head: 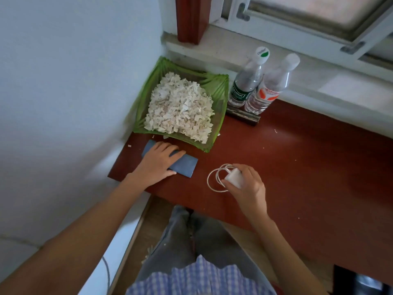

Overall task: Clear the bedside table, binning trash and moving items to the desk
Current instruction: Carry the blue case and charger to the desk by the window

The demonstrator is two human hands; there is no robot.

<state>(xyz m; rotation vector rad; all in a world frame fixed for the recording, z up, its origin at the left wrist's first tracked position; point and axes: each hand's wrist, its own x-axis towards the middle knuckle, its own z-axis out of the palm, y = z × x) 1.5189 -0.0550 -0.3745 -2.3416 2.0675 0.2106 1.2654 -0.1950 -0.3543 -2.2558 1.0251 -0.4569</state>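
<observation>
A folded blue cloth (184,165) lies on the reddish-brown desk (297,171) near its left front corner. My left hand (158,161) rests flat on top of it, fingers wrapped over its far edge. My right hand (247,184) grips a white charger block (233,177) just above the desk, and its coiled white cable (213,179) loops to the left of my fingers. Part of the charger is hidden under my palm.
A green glass dish (219,88) heaped with white paper scraps sits at the back left corner. Two plastic water bottles (255,86) stand by the window sill on a dark slab. Small paper bits dot the desk. The wall is to the left.
</observation>
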